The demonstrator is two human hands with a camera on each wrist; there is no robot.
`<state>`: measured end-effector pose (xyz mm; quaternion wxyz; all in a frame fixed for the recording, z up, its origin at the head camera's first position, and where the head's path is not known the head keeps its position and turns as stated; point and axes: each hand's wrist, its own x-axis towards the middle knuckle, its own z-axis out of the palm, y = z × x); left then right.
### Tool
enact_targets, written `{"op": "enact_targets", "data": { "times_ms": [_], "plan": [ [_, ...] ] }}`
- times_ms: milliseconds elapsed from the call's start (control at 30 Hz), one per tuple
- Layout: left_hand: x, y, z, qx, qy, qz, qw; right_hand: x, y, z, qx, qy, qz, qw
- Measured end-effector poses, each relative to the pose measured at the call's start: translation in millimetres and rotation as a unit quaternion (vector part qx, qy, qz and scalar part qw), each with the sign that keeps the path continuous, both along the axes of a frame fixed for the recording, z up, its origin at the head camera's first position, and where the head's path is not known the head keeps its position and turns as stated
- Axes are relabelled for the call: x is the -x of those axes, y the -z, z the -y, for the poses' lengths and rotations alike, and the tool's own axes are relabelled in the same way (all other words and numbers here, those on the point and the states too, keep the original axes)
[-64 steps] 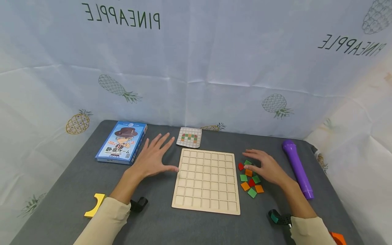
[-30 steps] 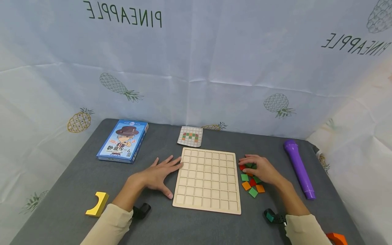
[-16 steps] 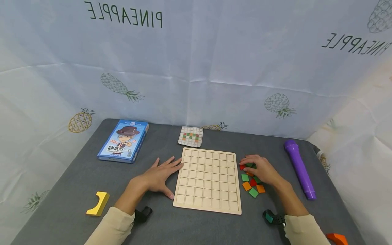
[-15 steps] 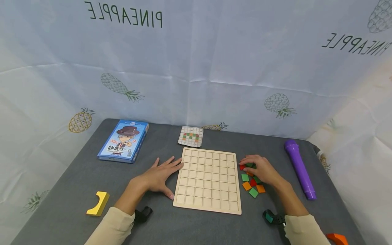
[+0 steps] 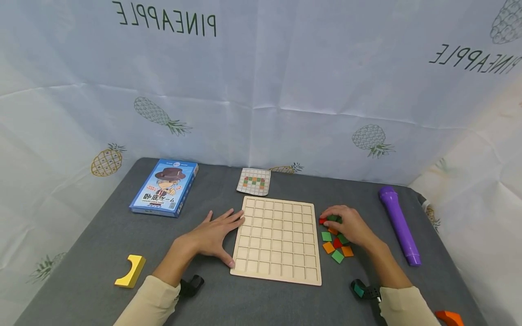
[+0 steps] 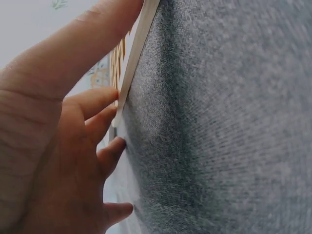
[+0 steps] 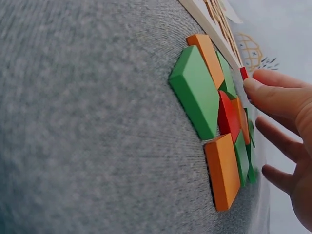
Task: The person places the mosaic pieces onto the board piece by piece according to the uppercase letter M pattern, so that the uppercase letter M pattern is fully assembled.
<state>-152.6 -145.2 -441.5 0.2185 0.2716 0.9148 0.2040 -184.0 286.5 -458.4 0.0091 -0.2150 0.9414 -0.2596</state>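
A square wooden grid board [image 5: 276, 241] lies flat on the table. My left hand [image 5: 213, 236] is spread along its left side, fingertips on the edge and thumb at the lower left corner. In the left wrist view, fingers [image 6: 100, 101] meet the board's pale rim [image 6: 139, 41]. Right of the board, my right hand [image 5: 350, 225] pinches a red tile [image 7: 244, 74] between thumb and index finger. Below and around that hand lie loose tiles, among them a green tile [image 5: 337, 256], an orange tile [image 5: 328, 247] and another red tile [image 5: 337, 243]. The hand partly covers some.
A small pattern card [image 5: 253, 182] with coloured squares lies behind the board. At the back left is a blue game box [image 5: 164, 188]. A yellow block [image 5: 130, 271] sits at left, a purple microphone-shaped stick [image 5: 399, 225] at right, and an orange block [image 5: 449, 318] at the front right.
My left hand has come down from beside the box to the board's left edge, its thumb now at the corner. My right hand has closed thumb and finger on the red tile.
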Motion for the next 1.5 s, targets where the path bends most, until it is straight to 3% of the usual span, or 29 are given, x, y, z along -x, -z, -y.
{"op": "enact_targets", "data": {
  "times_ms": [433,733,967,1500],
  "plan": [
    [3.2,-0.5,-1.1,-0.004,0.01,-0.015,0.9998,6.4,-7.9,9,0.078,0.013,-0.023,0.9966],
    [3.9,-2.2,-2.1,-0.005,0.013,-0.012,0.9998,4.6,-5.5,21,0.091,0.014,-0.003,0.9957],
    [3.7,-4.9,-1.1,-0.006,0.009,-0.006,0.9999,4.7,-6.6,33,0.103,0.005,-0.014,0.9946],
    [0.5,1.4,0.1,-0.005,0.012,0.0,0.9999,4.4,-7.5,71,0.143,-0.037,0.042,0.9881]
  ]
}}
